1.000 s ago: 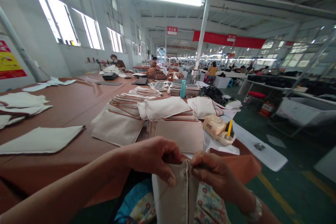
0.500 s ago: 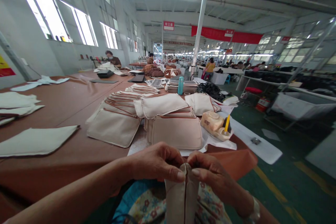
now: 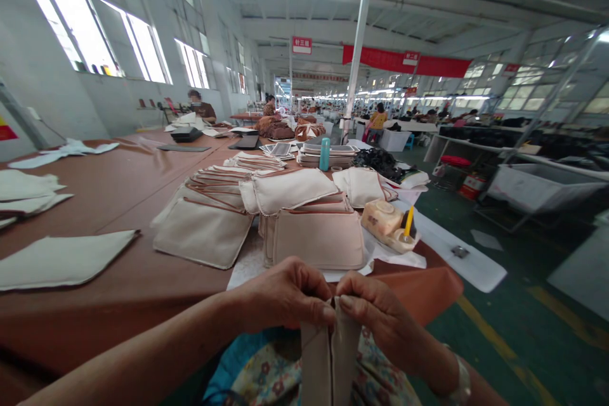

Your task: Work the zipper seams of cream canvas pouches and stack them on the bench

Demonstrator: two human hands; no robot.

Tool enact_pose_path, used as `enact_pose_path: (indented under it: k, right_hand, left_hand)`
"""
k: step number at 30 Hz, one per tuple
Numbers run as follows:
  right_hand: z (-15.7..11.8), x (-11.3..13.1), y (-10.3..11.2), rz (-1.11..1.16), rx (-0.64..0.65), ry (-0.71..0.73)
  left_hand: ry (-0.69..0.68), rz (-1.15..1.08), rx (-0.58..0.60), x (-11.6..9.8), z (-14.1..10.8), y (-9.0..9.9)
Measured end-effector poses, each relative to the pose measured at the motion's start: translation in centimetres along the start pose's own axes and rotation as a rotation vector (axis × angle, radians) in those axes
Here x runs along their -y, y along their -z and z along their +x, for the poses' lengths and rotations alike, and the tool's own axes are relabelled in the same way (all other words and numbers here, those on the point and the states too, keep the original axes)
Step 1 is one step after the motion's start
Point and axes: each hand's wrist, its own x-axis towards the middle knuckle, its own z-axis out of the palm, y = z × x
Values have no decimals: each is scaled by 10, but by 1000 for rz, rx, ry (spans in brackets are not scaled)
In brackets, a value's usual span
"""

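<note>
Over my lap, a beige leather-like panel (image 3: pixel 316 361) hangs down with a dark lengthwise seam or gap along its middle. My left hand (image 3: pixel 285 295) pinches its top end on the left side of that line, thumb on the near face. On the right side, my right hand (image 3: pixel 373 304) pinches the same end, its thumb close to the gap. The fingers behind the panel are partly hidden. Just beyond my hands lies a stack of beige panels (image 3: pixel 318 240) with brown edges on the table.
More beige panels (image 3: pixel 204 231) lie in piles on the brown-covered table (image 3: pixel 143 285). A cut-open plastic container (image 3: pixel 383 219) with a yellow-handled tool (image 3: pixel 408 222) stands at the right corner. Behind are a turquoise bottle (image 3: pixel 324 153) and black scraps (image 3: pixel 380 162). Other people sit farther off.
Both hands still pinch the panel's top end. My right thumb has shifted slightly up and left, nearer the seam line. The whole view has moved a little.
</note>
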Motion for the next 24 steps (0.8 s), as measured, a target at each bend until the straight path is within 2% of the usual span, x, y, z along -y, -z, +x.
enact_pose_path:
  k: [5,10,14,19,24]
  right_hand:
    - [1,-2,-2,84,9,-58]
    - [8,5,-5,71,-11,-42]
    - [9,1,-3,63,-35,-93]
    - [7,-6,-4,17,-115,-157]
    - [8,-4,-8,-5,-193,-232]
  left_hand:
    - [2,28,31,0,-1,0]
    - [3,122,-52,-2,1,-4]
    - [-39,261,-57,0,3,-4]
    - [-113,617,-74,-3,4,-7]
    - [-297,1081,-160,-4,1,-13]
